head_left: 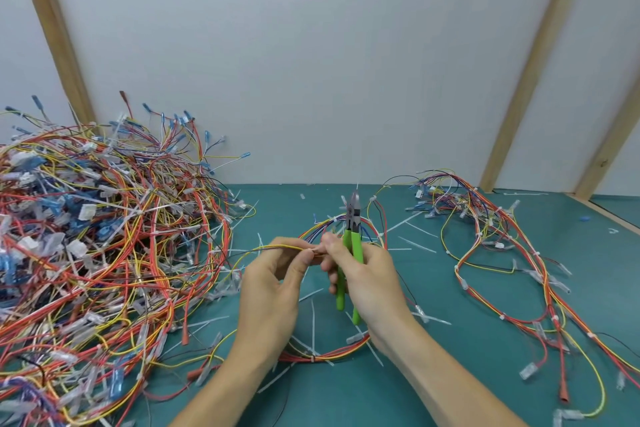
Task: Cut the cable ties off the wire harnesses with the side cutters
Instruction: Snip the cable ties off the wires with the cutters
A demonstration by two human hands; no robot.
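Left hand: the left hand (pixel 273 282) hangs above the middle of the worktop (pixel 433 388), thumb and fingertips pinched on a thin run of yellow and purple wires from the held harness (pixel 332 224).
Right hand: the right hand (pixel 367 274) meets the left at the fingertips; its thumb and forefinger pinch the same wires, while the other fingers curl round the green handles of the side cutters (pixel 349 253).
Side cutters: upright in the right hand, grey head pointing away from the person towards the back edge, handles running down past the palm. Whether the blades are parted I cannot tell.
Held harness: a loop of red, yellow and blue wires that rises behind the cutter head and sweeps down to lie on the mat below the wrists, towards the front edge.
Cable ties on it: a white tie (pixel 372 199) sits on the loop just right of the cutter head.
Big pile: a tangled heap of harnesses (pixel 104 236) fills the left side of the worktop, up to the back wall.
Right group: a looser spread of harnesses (pixel 502 246) lies along the right side, well apart from the hands.
Offcuts: white cut tie strips (pixel 412 244) lie scattered on the green mat around the hands.
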